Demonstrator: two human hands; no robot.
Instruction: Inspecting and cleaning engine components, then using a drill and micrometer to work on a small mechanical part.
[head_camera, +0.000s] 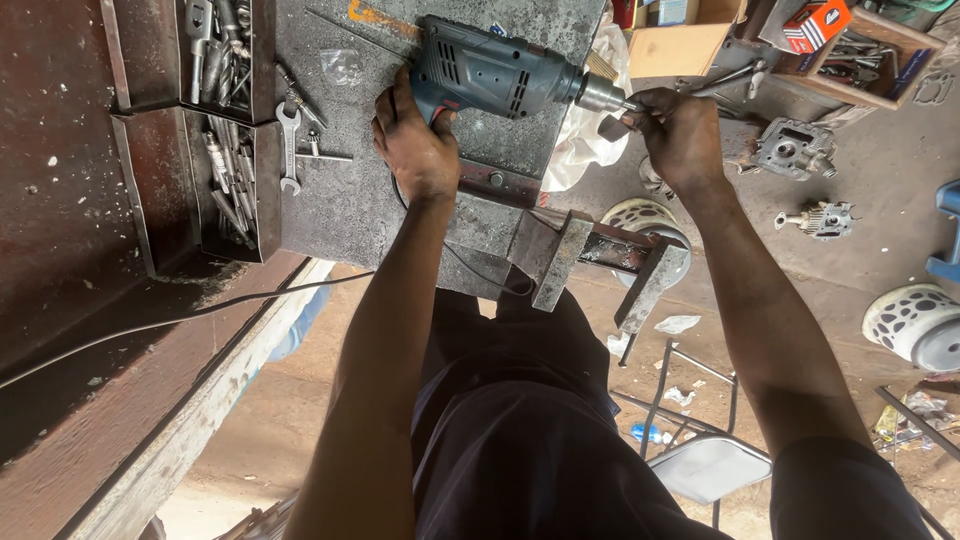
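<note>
A blue-grey electric drill (490, 72) lies on its side on a worn metal workbench (340, 200), chuck (600, 93) pointing right past the bench edge. My left hand (415, 140) grips the drill's handle. My right hand (680, 130) is closed around a small metal piece (615, 125) held at the chuck's tip. The drill's black cord (200, 315) trails off to the left.
An open metal toolbox (225, 120) with several tools sits left of the drill, a spanner (289, 150) beside it. A bench vise (600, 255) hangs off the bench's near edge. Engine parts (795, 150), a wooden crate (860, 60), cardboard box (680, 45) and patterned buckets (915, 325) lie on the floor.
</note>
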